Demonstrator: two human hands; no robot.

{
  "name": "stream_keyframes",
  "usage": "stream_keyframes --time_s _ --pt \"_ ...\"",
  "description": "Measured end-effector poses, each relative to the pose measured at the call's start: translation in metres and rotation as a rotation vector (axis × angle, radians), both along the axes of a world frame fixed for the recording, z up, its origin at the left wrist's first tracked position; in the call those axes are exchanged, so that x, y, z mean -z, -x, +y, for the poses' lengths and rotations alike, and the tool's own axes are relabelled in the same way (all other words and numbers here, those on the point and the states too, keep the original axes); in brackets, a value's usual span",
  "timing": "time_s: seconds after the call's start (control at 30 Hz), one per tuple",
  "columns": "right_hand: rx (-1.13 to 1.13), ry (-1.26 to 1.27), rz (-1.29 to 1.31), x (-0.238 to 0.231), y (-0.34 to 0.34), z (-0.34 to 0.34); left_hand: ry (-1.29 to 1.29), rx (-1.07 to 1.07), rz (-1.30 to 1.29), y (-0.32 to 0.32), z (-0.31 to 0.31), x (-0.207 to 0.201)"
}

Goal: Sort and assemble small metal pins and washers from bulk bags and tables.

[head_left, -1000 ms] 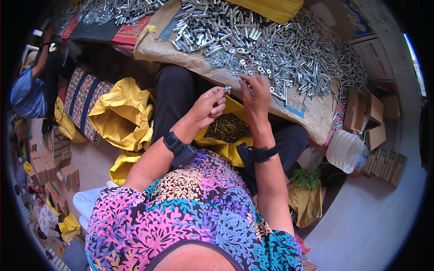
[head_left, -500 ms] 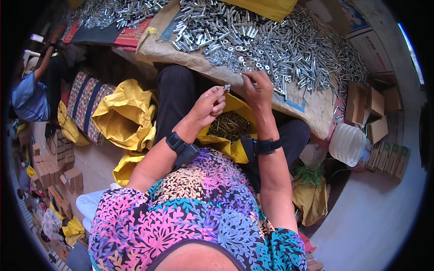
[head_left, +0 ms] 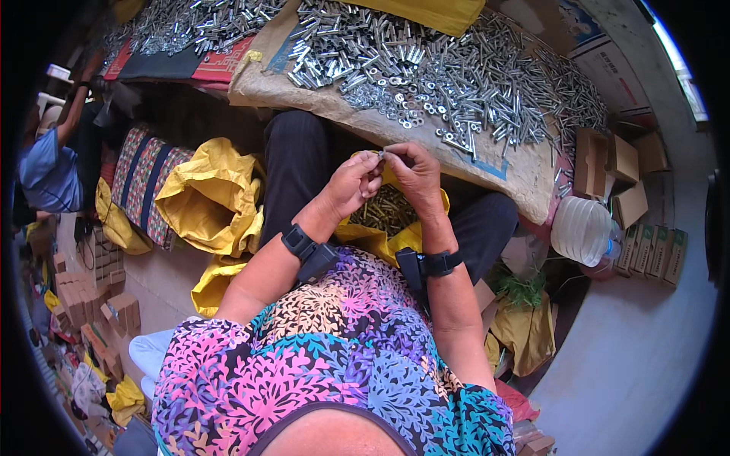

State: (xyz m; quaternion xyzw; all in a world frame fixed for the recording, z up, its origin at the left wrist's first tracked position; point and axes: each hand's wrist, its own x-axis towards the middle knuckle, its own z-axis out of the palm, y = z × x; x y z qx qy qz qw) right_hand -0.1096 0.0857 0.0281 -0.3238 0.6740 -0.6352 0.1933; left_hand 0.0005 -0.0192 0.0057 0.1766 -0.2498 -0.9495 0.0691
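Note:
My left hand is closed, its thumb and forefinger pinching a small silvery metal bolt. Against the bolt's tip come the pinched fingertips of my right hand; whatever they hold is too small and covered to name. Both hands meet above an open yellow sack between my knees, which contains many brass-coloured metal pieces. Just beyond my hands, loose washers lie at the near side of a wide heap of silvery metal sleeves and bolts.
The heap rests on a cloth-covered table. Another open yellow sack stands left of my knee. At right are a clear plastic jug, open cardboard boxes and a row of small cartons. A co-worker in a blue shirt sits far left.
My right hand has come from the edge of the washers back toward me and left, and its fingertips now meet the bolt in my left hand. The left hand has barely moved.

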Motion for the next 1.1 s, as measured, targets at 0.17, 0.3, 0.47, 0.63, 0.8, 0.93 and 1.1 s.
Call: stream_keyframes --time_s 0.17,0.3,0.47,0.63,0.8,0.93,1.1 --pt "-0.07 -0.055 0.179 -0.007 0.001 0.004 0.048 0.04 -0.036 -0.002 0.0 0.002" --pt "0.107 -0.228 0.519 -0.021 0.027 0.015 0.007 0.043 -0.051 -0.003 -0.002 0.002" --pt "0.272 -0.543 0.93 -0.024 0.068 0.024 0.019 0.048 -0.021 -0.001 -0.002 0.003" --pt "0.261 -0.636 1.028 -0.019 0.078 0.021 0.034 0.055 -0.029 -0.001 0.0 0.003" --pt "0.244 -0.618 1.05 -0.018 0.077 0.019 0.06 0.041 -0.051 -0.002 0.002 -0.003" --pt "0.245 -0.611 1.005 -0.015 0.074 0.019 0.086 0.025 -0.076 -0.002 0.002 -0.002" --pt "0.18 -0.496 0.894 -0.017 0.064 0.018 0.105 0.002 -0.105 -0.002 0.003 -0.005"
